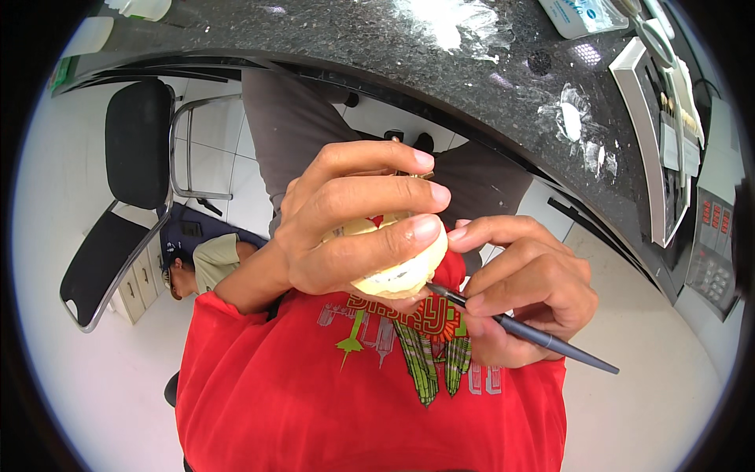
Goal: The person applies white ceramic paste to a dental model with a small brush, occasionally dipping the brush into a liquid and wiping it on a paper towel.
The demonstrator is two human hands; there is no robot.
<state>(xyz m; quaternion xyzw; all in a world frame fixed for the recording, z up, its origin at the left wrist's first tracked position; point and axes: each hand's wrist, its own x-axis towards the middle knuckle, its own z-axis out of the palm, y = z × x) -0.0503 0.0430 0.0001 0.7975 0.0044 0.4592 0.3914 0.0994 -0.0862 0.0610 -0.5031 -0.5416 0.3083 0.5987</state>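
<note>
My left hand [338,228] is closed round a pale yellow molded piece [399,271], which looks like a plaster cast with a bit of red and some metal behind my fingers. My right hand [528,289] grips a slim dark-handled tool [554,343] between thumb and fingers. The tool's metal tip is at the lower right edge of the cast, and my right index finger reaches up beside it. Much of the cast is hidden by my left fingers.
A speckled dark worktop [346,35] with white powder patches spans the top. At right lie a tray of small tools [657,149], scissors, a pack and a keypad device [706,256]. A black chair [130,141] stands left, and another person [211,263] is low behind it.
</note>
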